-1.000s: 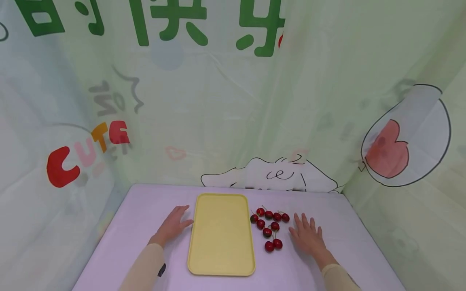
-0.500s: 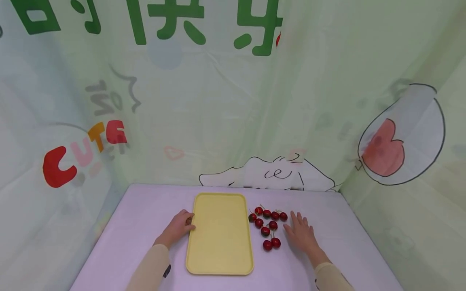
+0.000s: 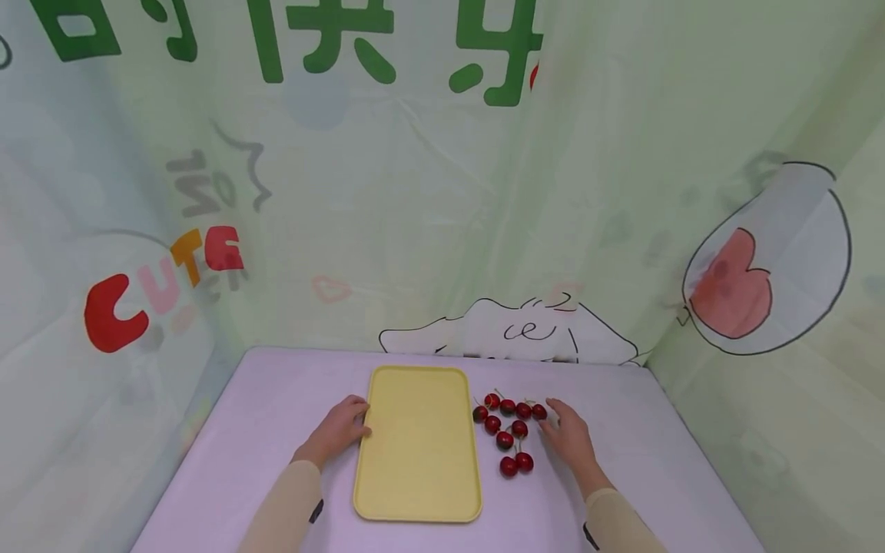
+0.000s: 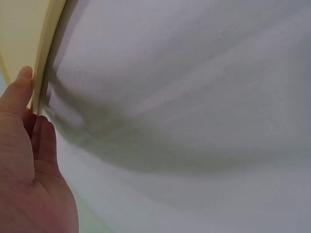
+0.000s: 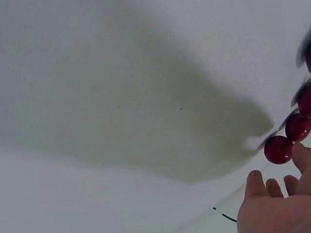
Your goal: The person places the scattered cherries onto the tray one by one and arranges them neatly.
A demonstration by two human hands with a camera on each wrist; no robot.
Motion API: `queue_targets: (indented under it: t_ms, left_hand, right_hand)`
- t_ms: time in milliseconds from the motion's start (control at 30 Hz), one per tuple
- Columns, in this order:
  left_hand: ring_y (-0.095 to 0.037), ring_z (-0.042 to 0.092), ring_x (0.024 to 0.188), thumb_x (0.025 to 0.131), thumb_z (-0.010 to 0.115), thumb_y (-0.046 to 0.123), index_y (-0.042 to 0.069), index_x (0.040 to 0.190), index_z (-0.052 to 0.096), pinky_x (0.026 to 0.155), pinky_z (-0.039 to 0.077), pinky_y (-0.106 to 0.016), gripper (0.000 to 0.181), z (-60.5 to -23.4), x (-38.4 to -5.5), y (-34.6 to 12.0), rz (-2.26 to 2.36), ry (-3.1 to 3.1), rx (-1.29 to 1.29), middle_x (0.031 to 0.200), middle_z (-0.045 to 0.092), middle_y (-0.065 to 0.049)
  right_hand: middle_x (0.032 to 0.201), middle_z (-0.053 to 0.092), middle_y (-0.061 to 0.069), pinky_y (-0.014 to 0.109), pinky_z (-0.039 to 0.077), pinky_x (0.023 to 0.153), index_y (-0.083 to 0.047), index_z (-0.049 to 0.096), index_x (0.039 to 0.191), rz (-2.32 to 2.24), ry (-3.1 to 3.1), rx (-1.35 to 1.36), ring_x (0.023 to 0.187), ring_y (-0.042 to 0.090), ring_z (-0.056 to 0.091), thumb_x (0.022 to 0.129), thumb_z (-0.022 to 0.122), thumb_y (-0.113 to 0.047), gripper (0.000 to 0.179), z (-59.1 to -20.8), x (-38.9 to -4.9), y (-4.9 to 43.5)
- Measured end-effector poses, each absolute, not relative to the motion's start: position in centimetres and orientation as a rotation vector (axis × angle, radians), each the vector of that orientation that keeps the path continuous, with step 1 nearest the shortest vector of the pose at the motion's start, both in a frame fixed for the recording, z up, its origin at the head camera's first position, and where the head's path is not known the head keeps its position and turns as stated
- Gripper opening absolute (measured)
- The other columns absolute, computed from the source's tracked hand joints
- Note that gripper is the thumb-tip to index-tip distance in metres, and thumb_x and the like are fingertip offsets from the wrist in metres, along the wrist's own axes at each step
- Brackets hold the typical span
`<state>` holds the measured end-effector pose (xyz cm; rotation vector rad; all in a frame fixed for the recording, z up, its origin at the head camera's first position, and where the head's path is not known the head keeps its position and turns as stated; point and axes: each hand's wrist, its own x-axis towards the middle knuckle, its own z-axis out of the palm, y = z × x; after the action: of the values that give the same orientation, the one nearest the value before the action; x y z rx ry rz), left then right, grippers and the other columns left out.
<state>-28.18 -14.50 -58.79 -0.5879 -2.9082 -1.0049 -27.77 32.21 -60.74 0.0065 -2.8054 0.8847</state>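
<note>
A yellow rectangular tray [image 3: 418,445] lies flat on the table. My left hand [image 3: 337,430] pinches its left rim; in the left wrist view the thumb [image 4: 20,90] is over the rim and the fingers [image 4: 46,141] are on the outer side. Right of the tray, several dark red cherries with stems lie in a loose group. My right hand [image 3: 570,438] is beside the rightmost cherry [image 3: 539,412], fingers slightly bent and apart. The right wrist view has its thumb close to that cherry [image 5: 278,149]; whether they touch I cannot tell.
The pale lilac table [image 3: 297,380] has a printed curtain [image 3: 415,230] behind it and at both sides. Two cherries [image 3: 508,466] lie nearer the front than the others.
My left hand has moved right and taken hold of the tray's rim. My right hand has moved left to the rightmost cherry, its spread fingers bending. Tray and cherries stay in place.
</note>
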Motion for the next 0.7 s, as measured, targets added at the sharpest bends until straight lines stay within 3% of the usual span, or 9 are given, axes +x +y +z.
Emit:
queue_targets:
  t_ms: [333,700]
  left_hand:
    - [-0.033,0.056,0.111,0.08,0.079,0.008,-0.014,0.118,0.061,0.1,0.046,-0.046,0.047,-59.0,-28.6,-14.8,-0.97,-2.889,-0.673,0.117,0.055,-0.017]
    - [-0.032,0.056,0.11,0.082,0.077,0.007,-0.014,0.12,0.06,0.1,0.047,-0.046,0.047,-59.0,-28.7,-14.6,-0.975,-2.909,-0.641,0.117,0.054,-0.017]
  right_hand:
    - [0.129,0.055,0.026,0.051,0.051,0.095,0.004,0.056,0.132,0.905,-2.829,0.004,0.118,0.041,0.054,0.091,0.066,-0.002,0.042,-61.3,-28.4,31.9]
    - [0.139,0.049,0.026,0.052,0.046,0.102,0.001,0.051,0.137,0.882,-2.85,0.018,0.127,0.042,0.047,0.093,0.063,-0.001,0.046,-61.8,-28.9,32.2]
